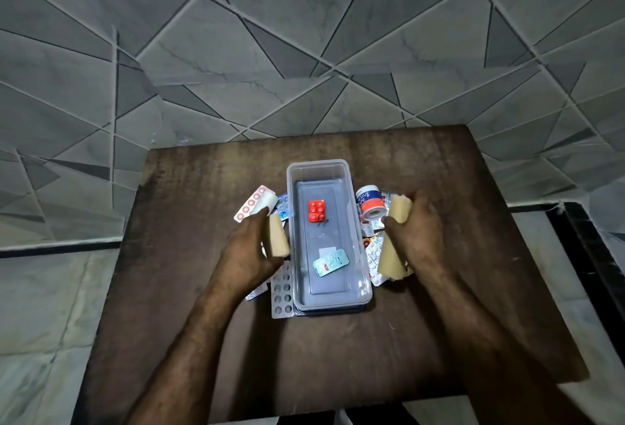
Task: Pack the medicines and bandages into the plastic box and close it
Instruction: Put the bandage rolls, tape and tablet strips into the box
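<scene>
Left hand (248, 248) grips a tan bandage roll (279, 238); right hand (417, 231) grips two tan rolls (394, 238); open plastic box (362, 255) between them.

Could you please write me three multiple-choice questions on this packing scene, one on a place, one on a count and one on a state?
1. Where does the red blister pack lie?
A. inside the box
B. on the table left of the box
C. in the left hand

2. How many items lie in the box?
A. none
B. two
C. five

3. What state is the box in?
A. shut with its lid
C. tipped on its side
B. open, upright

Answers:
1 A, it rests on the box floor.
2 B, only the red pack and a teal pack lie there.
3 B, no lid covers it and its floor shows.
</scene>
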`<state>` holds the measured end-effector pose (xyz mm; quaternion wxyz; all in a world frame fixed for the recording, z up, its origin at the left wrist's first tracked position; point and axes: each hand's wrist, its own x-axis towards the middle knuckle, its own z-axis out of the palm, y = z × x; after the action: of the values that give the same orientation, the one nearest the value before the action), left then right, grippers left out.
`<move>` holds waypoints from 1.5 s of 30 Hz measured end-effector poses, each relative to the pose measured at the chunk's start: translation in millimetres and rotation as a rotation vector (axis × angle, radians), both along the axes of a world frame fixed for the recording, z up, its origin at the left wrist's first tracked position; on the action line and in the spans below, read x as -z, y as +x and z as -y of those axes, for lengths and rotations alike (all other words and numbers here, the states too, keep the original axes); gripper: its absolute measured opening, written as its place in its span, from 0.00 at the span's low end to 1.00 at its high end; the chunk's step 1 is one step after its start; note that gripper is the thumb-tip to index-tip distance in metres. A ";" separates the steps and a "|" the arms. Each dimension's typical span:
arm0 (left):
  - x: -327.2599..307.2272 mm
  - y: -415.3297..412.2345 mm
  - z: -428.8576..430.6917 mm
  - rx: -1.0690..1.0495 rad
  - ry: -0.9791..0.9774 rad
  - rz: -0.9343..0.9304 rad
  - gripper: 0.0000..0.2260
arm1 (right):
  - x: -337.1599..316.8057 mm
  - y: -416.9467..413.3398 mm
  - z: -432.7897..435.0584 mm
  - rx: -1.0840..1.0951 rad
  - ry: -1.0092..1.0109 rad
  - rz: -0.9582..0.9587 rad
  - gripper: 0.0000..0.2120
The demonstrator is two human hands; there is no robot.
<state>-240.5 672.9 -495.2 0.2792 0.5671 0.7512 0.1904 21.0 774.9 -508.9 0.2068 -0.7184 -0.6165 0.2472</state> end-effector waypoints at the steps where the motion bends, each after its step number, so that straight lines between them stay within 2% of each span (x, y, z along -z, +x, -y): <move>1: -4.3 6.5 -4.6 0.026 0.023 0.026 0.35 | -9.2 -7.4 -3.5 -0.025 0.032 -0.017 0.27; 3: -5.9 18.6 -13.1 0.111 -0.002 -0.022 0.36 | -23.9 -26.0 -4.4 -0.092 0.056 -0.033 0.25; 7: 6.5 41.3 -17.5 0.292 -0.168 -0.251 0.38 | -26.7 -62.8 9.9 -0.278 0.023 -0.016 0.27; 13: 29.2 53.2 -7.5 0.414 -0.338 -0.425 0.39 | 15.8 -72.6 32.2 -0.391 -0.139 0.194 0.26; 17: 37.2 44.1 -9.8 0.392 -0.324 -0.328 0.36 | 18.6 -65.6 26.8 -0.388 -0.120 0.239 0.21; 21: 46.9 9.9 -27.0 0.087 -0.078 -0.175 0.29 | 13.5 -50.7 -2.5 -0.275 -0.102 0.191 0.22; 23: 54.6 -11.9 -40.6 0.007 -0.063 -0.202 0.27 | 15.5 -41.5 -20.0 -0.269 -0.095 0.208 0.23; 25: 60.5 -30.2 -54.8 -0.013 -0.133 -0.283 0.27 | 17.4 -34.8 -34.6 -0.283 -0.133 0.224 0.24; 28: 64.2 -45.8 -73.6 0.035 -0.218 -0.358 0.32 | 21.9 -30.5 -49.9 -0.362 -0.198 0.277 0.29; 33: 69.0 -49.2 -100.5 0.212 -0.383 -0.362 0.52 | 30.7 -33.5 -63.7 -0.546 -0.263 0.396 0.40; 35: 70.5 -45.5 -108.2 0.266 -0.422 -0.408 0.55 | 33.0 -37.1 -67.6 -0.592 -0.299 0.456 0.43; 39: 69.7 -39.4 -117.8 0.312 -0.437 -0.446 0.52 | 39.8 -38.7 -73.3 -0.588 -0.273 0.490 0.39; 41: 71.2 -41.9 -119.8 0.287 -0.442 -0.409 0.50 | 42.5 -35.2 -74.9 -0.545 -0.252 0.447 0.36; 45: 67.7 -52.4 -122.1 0.157 -0.337 -0.271 0.40 | 42.5 -27.7 -78.7 -0.414 -0.214 0.309 0.33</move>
<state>-292.9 795.0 -563.0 0.2806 0.5894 0.7566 -0.0378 -6.7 853.6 -551.5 -0.0217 -0.6242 -0.7447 0.2353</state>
